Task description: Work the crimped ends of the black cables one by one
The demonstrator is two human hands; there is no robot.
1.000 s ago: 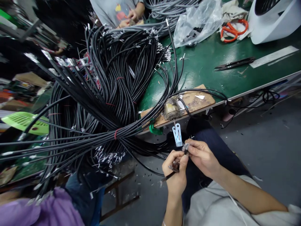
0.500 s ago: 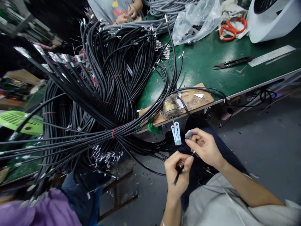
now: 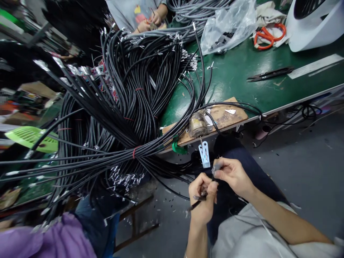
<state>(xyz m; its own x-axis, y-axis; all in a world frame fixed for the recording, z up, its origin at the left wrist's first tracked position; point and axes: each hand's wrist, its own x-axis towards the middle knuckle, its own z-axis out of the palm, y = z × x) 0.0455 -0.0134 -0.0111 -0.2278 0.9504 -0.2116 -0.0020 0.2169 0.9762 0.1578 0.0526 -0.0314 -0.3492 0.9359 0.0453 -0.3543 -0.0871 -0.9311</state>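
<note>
My left hand [image 3: 202,199] is closed around a short stretch of black cable [image 3: 195,205], whose dark lower end sticks out past the palm. Thumb and fingers of my right hand [image 3: 236,176] pinch the upper end of that cable, where a silvery, frayed-looking tip [image 3: 213,170] shows. A grey covering sits at one of the right fingertips; its kind is unclear. Just above both hands, a light blue clothespin [image 3: 204,154] hangs from a tape-wrapped block [image 3: 198,125], touched by neither hand.
Bundled black cables [image 3: 134,107] with silvery ends cover the left side. On the green table [image 3: 231,79] lie pliers [image 3: 270,74], orange-handled scissors [image 3: 270,36] and a plastic bag [image 3: 228,27]. A wooden board [image 3: 228,114] lies at its edge. A co-worker's hands [image 3: 152,20] work across the table.
My right hand has come down onto the cable's upper end, having been slightly above it. The cable in my left hand has tilted; the whole view has shifted a little.
</note>
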